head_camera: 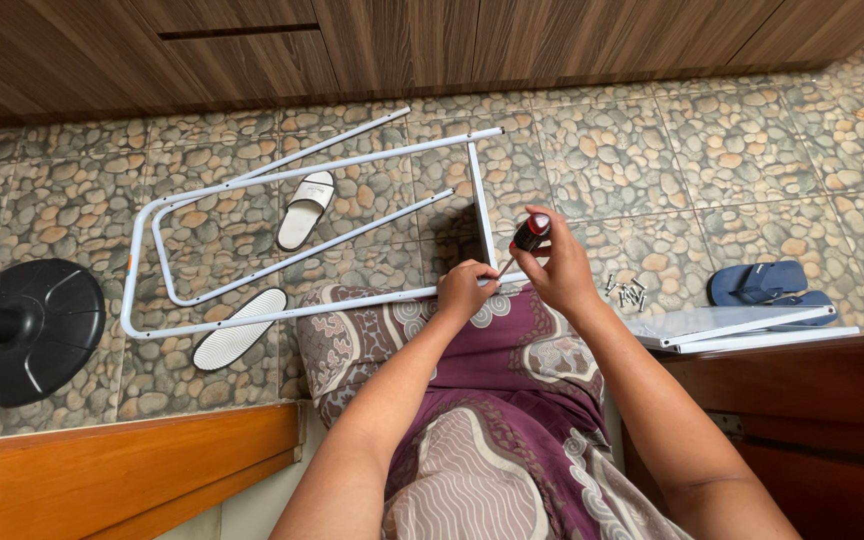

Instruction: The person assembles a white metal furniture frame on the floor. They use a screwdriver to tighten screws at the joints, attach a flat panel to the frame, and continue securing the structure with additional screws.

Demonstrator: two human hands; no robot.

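A white metal tube frame (pixel 252 185) lies on the pebble-patterned floor in front of my knees. My right hand (pixel 557 265) grips a screwdriver with a red and black handle (pixel 530 232), its shaft angled down toward the frame's near tube. My left hand (pixel 465 290) pinches at the frame's near corner, right where the screwdriver tip meets the tube. Both hands rest above my lap, which is covered in purple patterned cloth (pixel 492 420).
Several loose screws (pixel 629 293) lie on the floor right of my hands. White panels (pixel 742 327) rest on a wooden ledge at right, blue sandals (pixel 764 282) beyond. White slippers (pixel 305 208) lie inside and beside the frame. A black fan base (pixel 27 330) stands at left.
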